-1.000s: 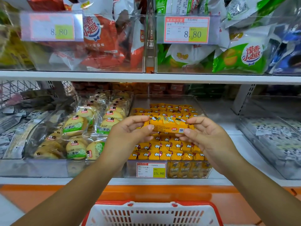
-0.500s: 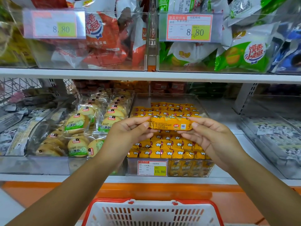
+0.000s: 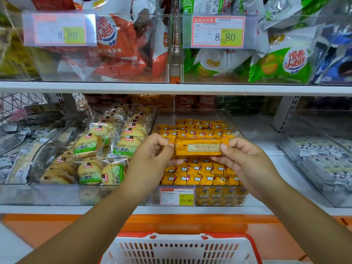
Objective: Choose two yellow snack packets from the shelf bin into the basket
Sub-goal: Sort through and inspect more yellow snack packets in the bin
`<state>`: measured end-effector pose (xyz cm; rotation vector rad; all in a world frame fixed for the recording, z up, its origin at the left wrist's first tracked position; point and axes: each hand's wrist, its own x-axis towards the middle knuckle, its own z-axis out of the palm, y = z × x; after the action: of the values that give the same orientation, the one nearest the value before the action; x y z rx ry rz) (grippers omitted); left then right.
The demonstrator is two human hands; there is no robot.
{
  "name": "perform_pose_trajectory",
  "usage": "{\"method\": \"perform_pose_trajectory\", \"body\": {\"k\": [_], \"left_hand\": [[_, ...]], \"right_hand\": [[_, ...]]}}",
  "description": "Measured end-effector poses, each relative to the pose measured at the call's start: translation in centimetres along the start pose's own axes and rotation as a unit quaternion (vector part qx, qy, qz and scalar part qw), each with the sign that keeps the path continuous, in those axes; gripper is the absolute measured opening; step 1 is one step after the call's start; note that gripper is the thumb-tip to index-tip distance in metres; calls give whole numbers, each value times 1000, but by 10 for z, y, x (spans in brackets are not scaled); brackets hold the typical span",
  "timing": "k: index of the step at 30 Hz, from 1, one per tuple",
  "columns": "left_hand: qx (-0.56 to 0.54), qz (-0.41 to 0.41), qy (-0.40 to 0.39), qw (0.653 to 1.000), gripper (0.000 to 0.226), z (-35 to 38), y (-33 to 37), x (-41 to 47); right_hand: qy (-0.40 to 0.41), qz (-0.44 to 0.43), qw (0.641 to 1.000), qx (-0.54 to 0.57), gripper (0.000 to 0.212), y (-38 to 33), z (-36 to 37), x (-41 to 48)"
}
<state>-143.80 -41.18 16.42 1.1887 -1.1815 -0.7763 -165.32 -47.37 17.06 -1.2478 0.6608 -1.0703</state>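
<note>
A long yellow snack packet (image 3: pixel 198 148) is held level above the clear shelf bin (image 3: pixel 192 115), its back label facing me. My left hand (image 3: pixel 152 159) pinches its left end and my right hand (image 3: pixel 245 162) pinches its right end. Below it the bin holds several rows of the same yellow packets (image 3: pixel 198 174). The white basket with a red rim (image 3: pixel 182 248) sits at the bottom of the view, under my forearms; what lies inside it is hidden.
A bin of round biscuit packs (image 3: pixel 95 149) stands left of the yellow bin, and a bin of black-and-white packets (image 3: pixel 322 155) stands right. The upper shelf (image 3: pixel 171 87) carries red and green snack bags. A 15.80 price tag (image 3: pixel 177 196) hangs on the bin front.
Both hands have turned the yellow packet over, from its printed front to its back label, and raised it slightly. The basket has stayed in place.
</note>
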Motion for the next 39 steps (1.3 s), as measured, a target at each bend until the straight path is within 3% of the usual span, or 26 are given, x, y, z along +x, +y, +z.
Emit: {"method": "perform_pose_trajectory", "body": {"k": [3, 8, 15, 23, 26, 31, 34, 37, 39], "left_hand": [[-40, 0, 7, 999, 11, -1, 1, -1], [-51, -10, 29, 998, 15, 1, 6, -3], [-84, -40, -3, 996, 23, -2, 7, -2], [-82, -63, -7, 995, 14, -2, 2, 1], [-25, -69, -3, 997, 17, -1, -1, 2], [61, -66, -24, 996, 29, 4, -1, 1], [124, -36, -24, 991, 25, 8, -4, 1], [255, 29, -1, 966, 15, 12, -5, 7], [351, 59, -9, 935, 40, 17, -7, 19]], "right_hand": [[20, -22, 1000, -7, 28, 0, 1, 0], [20, -17, 999, -32, 26, -1, 4, -2], [12, -7, 1000, -11, 37, -3, 3, -2], [-19, -5, 1000, -11, 41, -2, -2, -1], [-30, -6, 998, -60, 54, -1, 0, -2], [14, -1, 994, -109, 46, -1, 3, 1], [24, 25, 994, -103, 27, 1, 0, 3], [79, 13, 987, -138, 19, -4, -6, 13], [113, -18, 978, -173, 20, -12, -8, 27]]}}
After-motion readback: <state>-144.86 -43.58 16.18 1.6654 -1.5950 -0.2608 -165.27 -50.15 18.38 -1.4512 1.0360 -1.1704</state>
